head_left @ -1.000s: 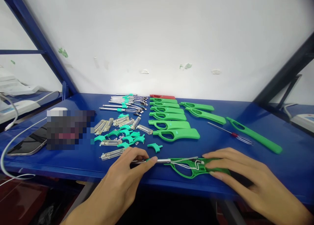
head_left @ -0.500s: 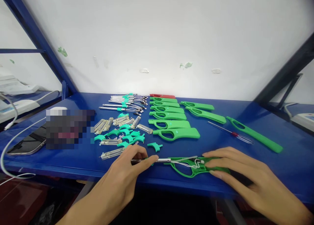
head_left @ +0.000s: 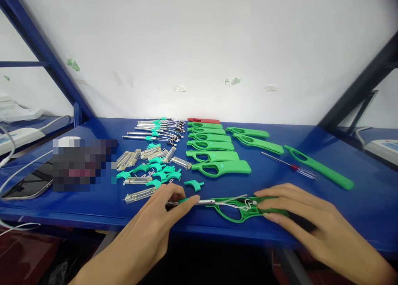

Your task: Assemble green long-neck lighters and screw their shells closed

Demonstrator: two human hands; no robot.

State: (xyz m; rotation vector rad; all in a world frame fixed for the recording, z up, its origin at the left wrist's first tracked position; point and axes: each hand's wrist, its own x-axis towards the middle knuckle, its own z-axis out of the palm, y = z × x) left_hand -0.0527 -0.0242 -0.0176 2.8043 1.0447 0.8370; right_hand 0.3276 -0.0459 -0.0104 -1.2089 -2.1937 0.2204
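Observation:
Near the table's front edge lies an open green lighter shell [head_left: 231, 218], its inside facing up. My left hand [head_left: 169, 208] pinches a metal rod [head_left: 205, 202] at the shell's left end. White wires [head_left: 245, 206] run from the rod into the shell. The fingers of my right hand [head_left: 298, 214] are closed on the shell's right end, their tips beside the wire ends. A single teal trigger [head_left: 194, 184] lies just behind my left hand, close to a pile of teal triggers [head_left: 160, 175] and clear fuel tanks [head_left: 138, 196].
Several green shells [head_left: 230, 168] and a red one [head_left: 203, 120] lie in a row behind. More metal rods [head_left: 137, 137] are at the back left. A screwdriver [head_left: 295, 167] and a long green shell [head_left: 323, 169] lie right. A phone [head_left: 29, 183] lies left.
The view has shifted slightly, so the table's things appear a little further left. Both hands keep their hold on the rod and the shell, with little other movement.

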